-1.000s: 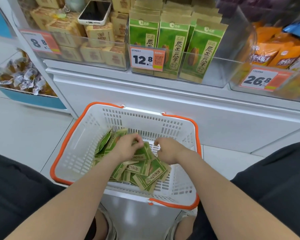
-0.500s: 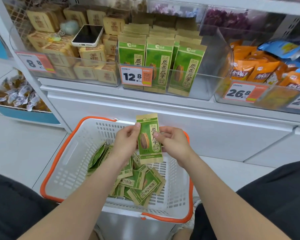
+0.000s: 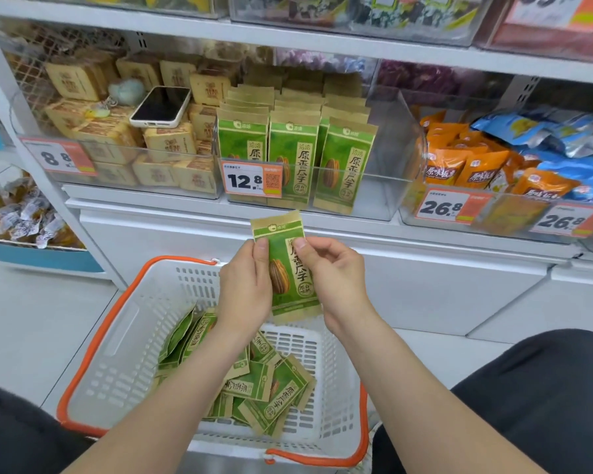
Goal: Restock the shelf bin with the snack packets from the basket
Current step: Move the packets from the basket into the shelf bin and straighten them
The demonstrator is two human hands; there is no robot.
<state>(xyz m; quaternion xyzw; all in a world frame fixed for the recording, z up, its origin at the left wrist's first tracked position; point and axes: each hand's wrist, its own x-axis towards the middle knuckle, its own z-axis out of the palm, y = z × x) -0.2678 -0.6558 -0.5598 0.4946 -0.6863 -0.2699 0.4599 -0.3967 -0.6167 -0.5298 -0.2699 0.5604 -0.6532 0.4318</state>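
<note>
Both hands, left hand [image 3: 245,289] and right hand [image 3: 334,278], pinch one upright green-and-tan snack packet [image 3: 286,268]; a seed is printed on it.

Both hands hold one green packet [image 3: 290,268] upright above the white basket [image 3: 124,343]: left hand [image 3: 245,285] at its left edge, right hand [image 3: 336,278] at its right. More packets [image 3: 264,388] lie in the basket. The shelf bin [image 3: 387,155] stands behind.

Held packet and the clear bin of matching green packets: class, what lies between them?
Head view: only the white shelf ledge separates the held packet from the clear bin; otherwise bare.
</note>
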